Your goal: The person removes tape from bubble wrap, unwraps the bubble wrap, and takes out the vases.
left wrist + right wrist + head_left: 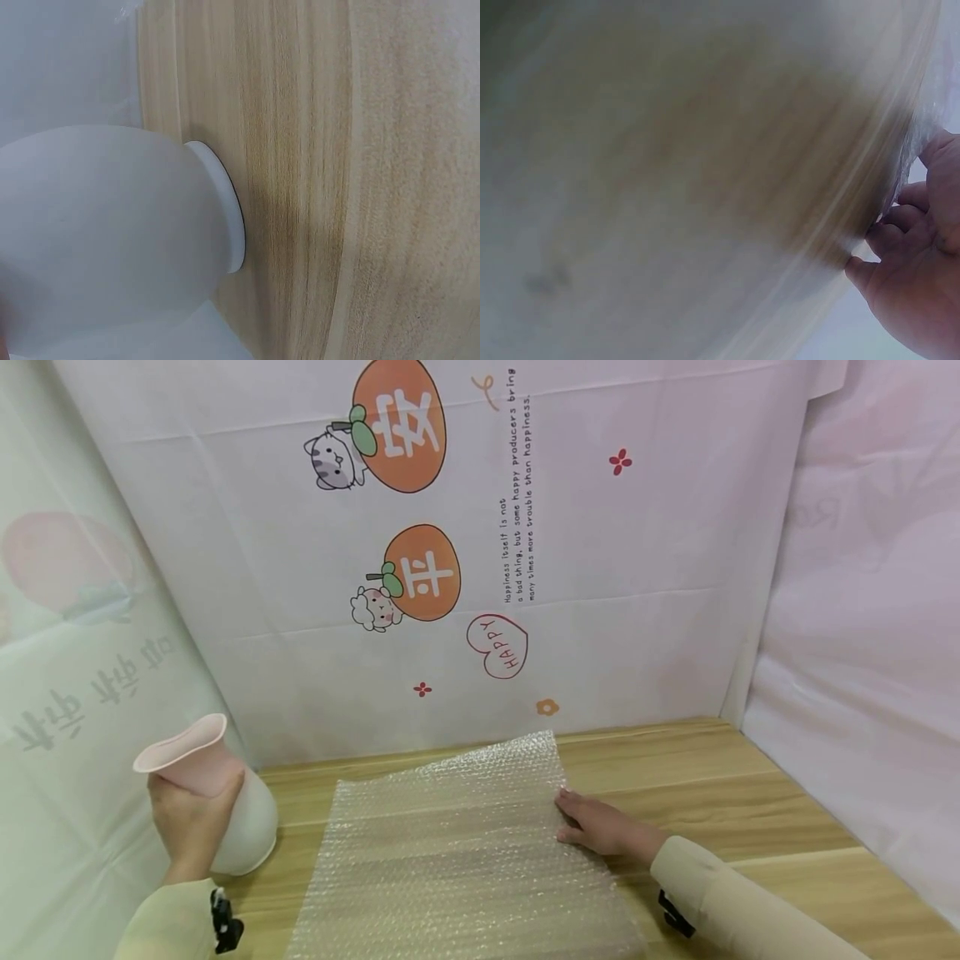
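A vase (251, 827) with a white rounded body and a pale pink flared mouth stands at the left of the table. My left hand (191, 818) grips it round the neck. In the left wrist view the vase's foot (229, 210) meets the wood, or nearly so. A sheet of clear bubble wrap (450, 852) lies spread in the middle, its far edge slightly raised. At its right edge my right hand (603, 827) pinches the film. The right wrist view shows the fingers of that hand (922, 240) along the edge of the wrap.
The wood-grain table (750, 827) extends right of the wrap. A white printed cloth (637, 568) hangs behind the table's back edge. More white sheeting encloses the left side (75, 693) and the right side (862, 652).
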Demonstrator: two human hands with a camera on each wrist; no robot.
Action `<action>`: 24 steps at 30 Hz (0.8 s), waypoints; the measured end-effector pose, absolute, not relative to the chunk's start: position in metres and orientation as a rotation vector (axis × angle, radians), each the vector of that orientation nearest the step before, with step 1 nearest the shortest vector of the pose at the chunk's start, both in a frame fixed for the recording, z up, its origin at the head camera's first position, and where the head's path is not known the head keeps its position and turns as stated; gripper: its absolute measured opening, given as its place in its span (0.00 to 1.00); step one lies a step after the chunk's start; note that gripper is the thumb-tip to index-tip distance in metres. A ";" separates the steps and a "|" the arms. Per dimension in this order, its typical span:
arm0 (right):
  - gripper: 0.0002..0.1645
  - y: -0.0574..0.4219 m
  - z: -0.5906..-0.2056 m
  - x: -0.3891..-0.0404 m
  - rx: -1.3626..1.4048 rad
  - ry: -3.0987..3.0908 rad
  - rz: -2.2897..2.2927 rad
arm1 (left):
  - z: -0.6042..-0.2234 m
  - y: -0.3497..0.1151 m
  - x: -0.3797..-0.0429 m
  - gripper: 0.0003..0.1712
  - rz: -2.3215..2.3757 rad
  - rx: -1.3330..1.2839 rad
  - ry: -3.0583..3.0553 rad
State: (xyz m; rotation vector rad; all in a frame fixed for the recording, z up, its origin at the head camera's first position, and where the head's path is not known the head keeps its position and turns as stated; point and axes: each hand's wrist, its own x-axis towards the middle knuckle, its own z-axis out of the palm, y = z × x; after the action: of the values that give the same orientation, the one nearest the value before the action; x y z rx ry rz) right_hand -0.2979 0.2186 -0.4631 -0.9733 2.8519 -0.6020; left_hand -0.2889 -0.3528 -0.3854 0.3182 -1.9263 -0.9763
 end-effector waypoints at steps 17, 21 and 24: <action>0.41 0.217 -0.462 -0.300 -0.918 2.852 -0.589 | -0.385 -0.352 -0.287 0.58 -1.003 0.342 -1.928; 0.41 0.216 -0.461 -0.300 -0.917 2.861 -0.574 | -0.385 -0.351 -0.286 0.59 -1.032 0.359 -1.938; 0.41 0.216 -0.461 -0.300 -0.911 2.872 -0.567 | -0.385 -0.351 -0.286 0.58 -1.047 0.366 -1.920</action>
State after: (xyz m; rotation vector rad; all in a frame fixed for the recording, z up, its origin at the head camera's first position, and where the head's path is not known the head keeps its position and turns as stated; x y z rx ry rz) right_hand -0.3004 0.2162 -0.4615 -0.9113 2.8720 -0.5667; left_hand -0.2860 -0.3513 -0.3846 0.3664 -1.9204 -1.0472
